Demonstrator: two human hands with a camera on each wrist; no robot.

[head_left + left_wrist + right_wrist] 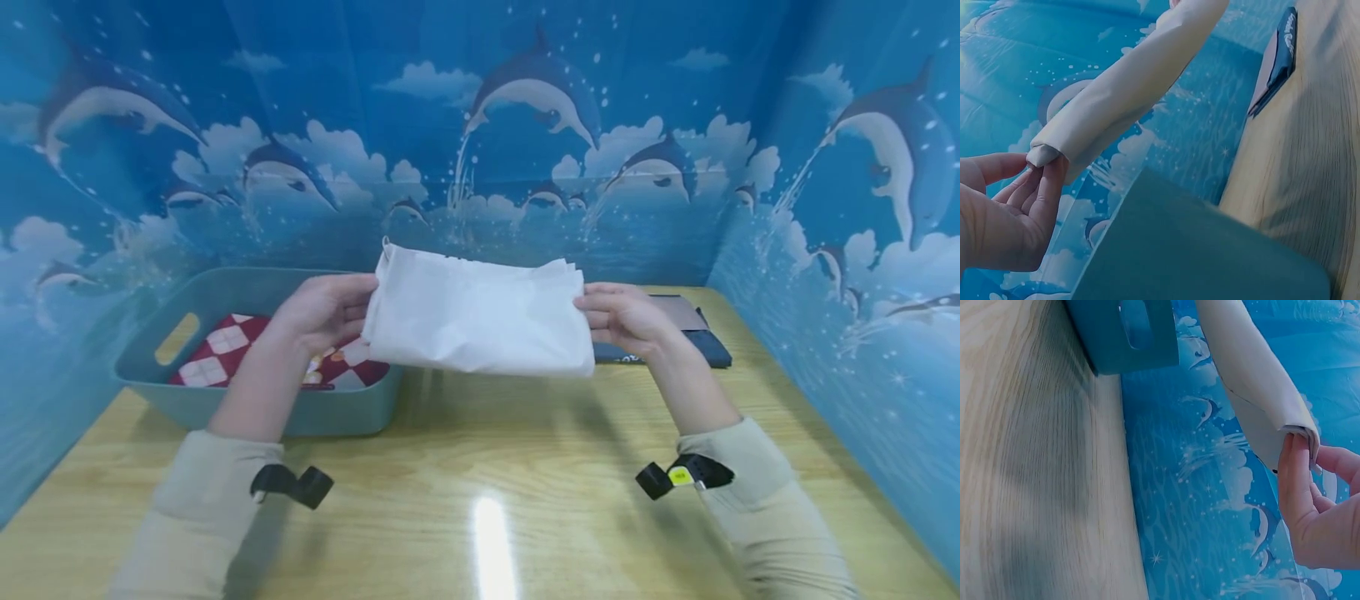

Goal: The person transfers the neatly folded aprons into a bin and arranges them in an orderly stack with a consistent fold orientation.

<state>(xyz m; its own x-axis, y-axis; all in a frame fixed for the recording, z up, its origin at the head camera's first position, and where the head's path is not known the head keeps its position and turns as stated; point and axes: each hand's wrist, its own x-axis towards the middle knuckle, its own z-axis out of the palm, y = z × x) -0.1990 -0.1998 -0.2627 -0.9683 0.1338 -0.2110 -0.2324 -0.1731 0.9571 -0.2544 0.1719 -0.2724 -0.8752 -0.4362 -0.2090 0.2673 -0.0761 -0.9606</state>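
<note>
A white folded bag-like sheet (480, 312) is held up above the table between both hands, its layers stacked and a thin loop at its upper left corner. My left hand (322, 312) pinches its left end, and in the left wrist view the thumb and fingers (1050, 194) close on the folded edge. At the opposite end my right hand (626, 318) pinches the layers, with fingertips tucked into the fold in the right wrist view. Behind the left forearm stands a blue-green plastic basket (262, 412) containing red-and-white checked fabric (225, 346).
Behind the right hand, a dark blue folded item (705, 346) with a greyish-brown panel lies on the wooden table (450, 467). Blue dolphin-printed curtains (525, 167) enclose the back and both sides. Both wrists wear black camera straps (686, 475).
</note>
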